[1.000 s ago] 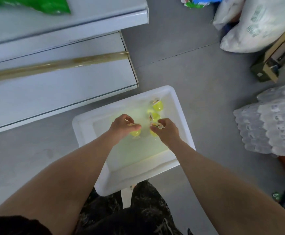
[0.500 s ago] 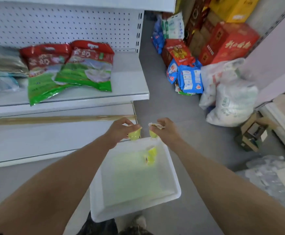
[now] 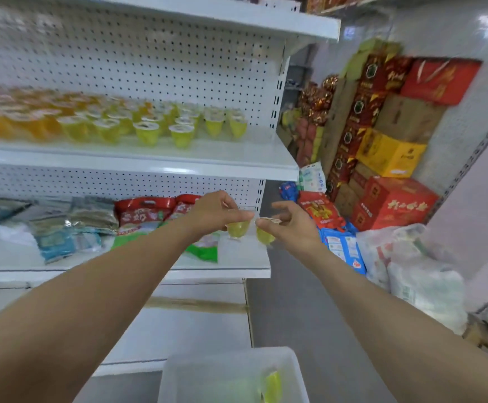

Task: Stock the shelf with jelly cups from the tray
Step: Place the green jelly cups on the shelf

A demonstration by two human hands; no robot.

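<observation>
The left hand (image 3: 213, 212) is pinching a yellow-green jelly cup (image 3: 238, 229) by its rim, its fingers curled over the lid. The right hand (image 3: 290, 225) is pinching a second jelly cup (image 3: 264, 236) by its lid edge between thumb and forefinger, the other fingers fanning loosely outward. Both cups are hanging in the air just beside each other, in front of the right end of the lower shelf (image 3: 237, 270), where red and green snack bags (image 3: 142, 213) are lying. Above them, the middle shelf (image 3: 237, 167) is carrying rows of jelly cups (image 3: 149, 132), orange toward the left and yellow-green toward the right. The white tray (image 3: 176, 362) is sitting at the bottom edge of the view, with a blurred yellow-green cup (image 3: 274, 383) lying in its right corner. Red and yellow cartons (image 3: 394, 199) are standing stacked against the wall on the right
</observation>
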